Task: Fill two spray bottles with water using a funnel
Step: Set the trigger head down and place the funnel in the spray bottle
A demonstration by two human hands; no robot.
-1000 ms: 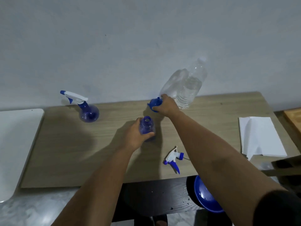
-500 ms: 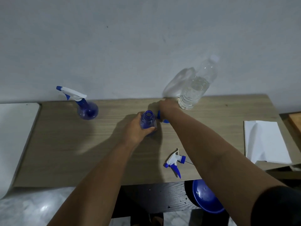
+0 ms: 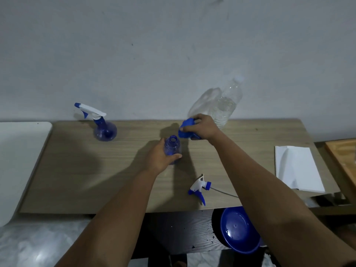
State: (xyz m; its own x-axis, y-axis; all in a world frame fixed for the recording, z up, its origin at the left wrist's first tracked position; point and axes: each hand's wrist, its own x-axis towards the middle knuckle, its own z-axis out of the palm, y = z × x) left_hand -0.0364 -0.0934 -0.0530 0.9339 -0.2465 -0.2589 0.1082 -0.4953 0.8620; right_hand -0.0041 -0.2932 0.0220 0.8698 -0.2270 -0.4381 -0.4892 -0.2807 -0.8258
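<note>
The table (image 3: 77, 170) carried a clear water bottle (image 3: 223, 108) at the wall (partly full, cap on) and a second spray bottle (image 3: 105, 130) far left, its trigger head attached. At centre the left hand (image 3: 159, 157) was wrapped around the open spray bottle (image 3: 172, 148), and the right hand (image 3: 204, 128) gripped the blue funnel (image 3: 185, 130) just beside its neck. The detached spray head (image 3: 200, 186) lay near the front edge; judged, the funnel was not yet seated and no pouring had started, so both fills remained.

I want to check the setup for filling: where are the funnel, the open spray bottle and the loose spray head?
funnel (image 3: 185, 127): head view, on its blue cone.
open spray bottle (image 3: 172, 145): head view, on its neck.
loose spray head (image 3: 199, 186): head view, on its white body.
</note>
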